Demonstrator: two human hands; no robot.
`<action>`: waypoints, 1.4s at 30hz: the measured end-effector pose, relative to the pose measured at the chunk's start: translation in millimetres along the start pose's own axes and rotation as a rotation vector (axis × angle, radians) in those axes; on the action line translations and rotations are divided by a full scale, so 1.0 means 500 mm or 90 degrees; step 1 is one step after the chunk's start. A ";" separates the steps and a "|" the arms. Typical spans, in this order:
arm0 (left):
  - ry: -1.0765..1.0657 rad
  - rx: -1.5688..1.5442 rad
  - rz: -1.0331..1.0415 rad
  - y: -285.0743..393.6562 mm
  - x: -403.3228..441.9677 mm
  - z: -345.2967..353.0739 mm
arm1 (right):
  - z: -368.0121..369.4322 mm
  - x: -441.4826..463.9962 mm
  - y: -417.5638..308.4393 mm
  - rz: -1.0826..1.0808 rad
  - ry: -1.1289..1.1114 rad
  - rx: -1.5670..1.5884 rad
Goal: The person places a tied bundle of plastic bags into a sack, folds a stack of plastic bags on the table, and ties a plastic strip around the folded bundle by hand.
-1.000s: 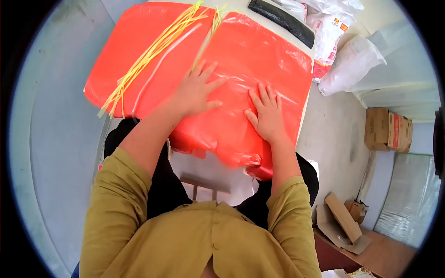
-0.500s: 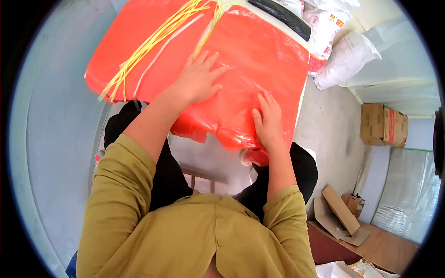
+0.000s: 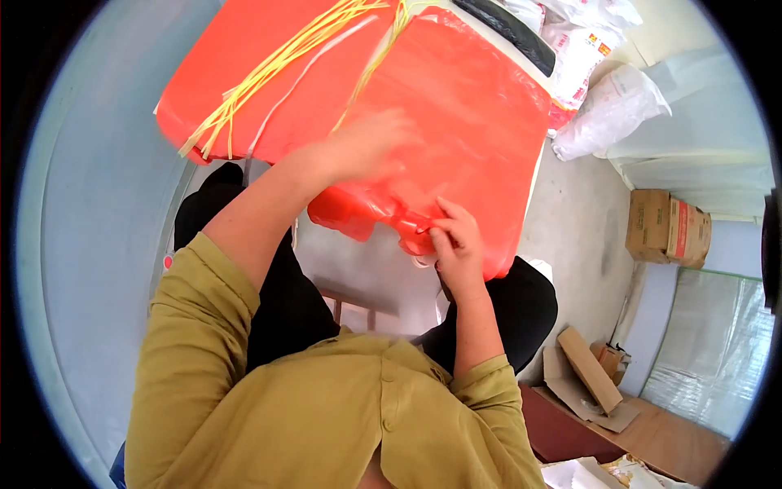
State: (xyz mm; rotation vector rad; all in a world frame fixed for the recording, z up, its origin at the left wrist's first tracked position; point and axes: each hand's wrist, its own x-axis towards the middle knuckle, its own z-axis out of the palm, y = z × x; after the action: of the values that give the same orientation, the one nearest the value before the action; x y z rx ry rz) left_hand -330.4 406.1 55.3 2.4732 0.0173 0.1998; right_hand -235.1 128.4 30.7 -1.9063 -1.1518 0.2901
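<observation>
- Red plastic sheeting point(image 3: 481, 130) is lying spread in front of me, its near edge drooping toward the gap between two black trouser legs point(image 3: 293, 306).
- With the right hand point(image 3: 459, 247) I am pinching that near edge, thumb and fingers closing on a small fold.
- I am holding the left hand point(image 3: 375, 147) over the sheeting's near left part; it is blurring, so I cannot tell whether its fingers are gripping or touching anything.
- To the left, a second red stack point(image 3: 208, 73) is carrying a bundle of yellow strips point(image 3: 281, 62).
- Past the sheeting's far edge I am seeing a black roll point(image 3: 509, 34).
- Off to the right, a white sack point(image 3: 615, 110) and a cardboard box point(image 3: 649, 224) are sitting well apart from my hands.
</observation>
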 end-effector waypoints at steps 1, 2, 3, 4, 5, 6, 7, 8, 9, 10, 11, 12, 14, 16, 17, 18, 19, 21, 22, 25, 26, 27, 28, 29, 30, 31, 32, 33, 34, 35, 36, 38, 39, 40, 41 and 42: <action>-0.003 -0.050 0.017 0.002 -0.007 0.005 | 0.003 0.003 0.000 0.115 0.038 0.156; -0.007 -0.100 0.034 0.009 -0.016 0.013 | 0.007 0.006 0.000 0.230 0.077 0.312; -0.011 -0.149 0.053 0.017 -0.023 0.019 | 0.004 0.018 -0.023 0.292 0.113 0.398; -0.034 -0.156 0.037 0.031 -0.027 0.018 | -0.003 0.029 -0.043 0.331 0.115 0.399; -0.058 -0.162 0.021 0.046 -0.029 0.013 | -0.010 0.039 -0.061 0.371 0.117 0.399; -0.081 -0.168 0.005 0.058 -0.027 0.010 | -0.010 0.041 -0.063 0.359 0.115 0.415; -0.072 -0.135 0.020 0.062 -0.024 0.016 | -0.010 0.044 -0.066 0.347 0.114 0.430; -0.063 -0.101 0.036 0.063 -0.020 0.026 | -0.009 0.046 -0.068 0.341 0.117 0.428; -0.054 -0.067 0.052 0.063 -0.016 0.037 | -0.009 0.048 -0.071 0.334 0.122 0.426; -0.044 -0.054 0.062 0.061 -0.011 0.049 | -0.009 0.048 -0.073 0.328 0.127 0.423; -0.034 -0.041 0.071 0.057 -0.005 0.062 | -0.012 0.046 -0.072 0.328 0.119 0.415; -0.024 -0.027 0.080 0.055 -0.001 0.072 | -0.015 0.043 -0.069 0.327 0.110 0.408; 0.024 -0.001 0.117 0.050 0.004 0.092 | -0.020 0.038 -0.063 0.330 0.097 0.417; 0.023 0.010 0.109 0.065 0.007 0.086 | -0.026 0.031 -0.057 0.338 0.087 0.452; -0.001 0.009 0.084 0.072 0.011 0.082 | -0.030 0.027 -0.053 0.297 0.085 0.444; -0.025 0.007 0.059 0.080 0.013 0.077 | -0.034 0.022 -0.049 0.255 0.083 0.435; -0.018 -0.010 0.056 0.080 0.013 0.080 | -0.038 0.018 -0.043 0.214 0.080 0.425; -0.003 -0.041 0.048 0.074 0.013 0.081 | -0.040 0.013 -0.025 0.189 0.042 0.279; 0.026 -0.043 0.076 0.069 0.013 0.086 | -0.040 0.013 -0.020 0.177 0.023 0.206; 0.075 -0.065 0.130 0.058 0.013 0.098 | -0.009 0.029 -0.040 0.202 0.050 0.100; 0.068 -0.082 0.125 0.053 0.013 0.099 | -0.007 0.037 -0.040 0.245 0.047 0.150; 0.061 -0.098 0.119 0.056 0.009 0.091 | -0.004 0.045 -0.040 0.287 0.044 0.201; 0.067 -0.144 0.051 0.056 0.004 0.082 | 0.001 0.052 -0.041 0.330 0.040 0.252; 0.074 -0.190 -0.017 0.056 0.000 0.071 | 0.004 0.060 -0.042 0.353 0.092 0.302; 0.081 -0.236 -0.084 0.058 -0.004 0.058 | 0.007 0.066 -0.044 0.376 0.145 0.350; 0.165 -0.226 -0.103 0.051 -0.008 0.053 | 0.008 0.070 -0.046 0.398 0.198 0.398; 0.248 -0.215 -0.123 0.039 -0.015 0.046 | 0.007 0.072 -0.050 0.401 0.209 0.431; 0.332 -0.202 -0.142 0.032 -0.022 0.036 | 0.006 0.073 -0.053 0.403 0.220 0.464; 0.345 -0.218 -0.195 0.030 -0.032 0.026 | 0.006 0.075 -0.053 0.399 0.222 0.483; 0.359 -0.232 -0.249 0.030 -0.045 0.014 | 0.006 0.076 -0.054 0.395 0.225 0.503; 0.372 -0.247 -0.303 0.028 -0.056 0.006 | 0.005 0.075 -0.053 0.387 0.221 0.508; 0.359 -0.396 -0.358 0.009 -0.073 0.018 | 0.005 0.077 -0.049 0.378 0.223 0.517; 0.350 -0.471 -0.384 0.003 -0.080 0.024 | 0.006 0.077 -0.047 0.379 0.229 0.521; 0.340 -0.543 -0.383 -0.004 -0.085 0.027 | 0.006 0.077 -0.048 0.387 0.234 0.522; 0.328 -0.615 -0.382 -0.009 -0.089 0.029 | 0.006 0.077 -0.049 0.395 0.239 0.523; 0.316 -0.687 -0.378 -0.009 -0.090 0.028 | 0.004 0.080 -0.057 0.410 0.243 0.522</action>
State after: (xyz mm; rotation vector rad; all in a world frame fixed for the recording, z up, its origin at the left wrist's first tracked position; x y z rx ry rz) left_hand -372.7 398.4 35.1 1.2267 0.6603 0.4177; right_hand -231.5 167.3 60.3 -1.4268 -0.0783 0.6030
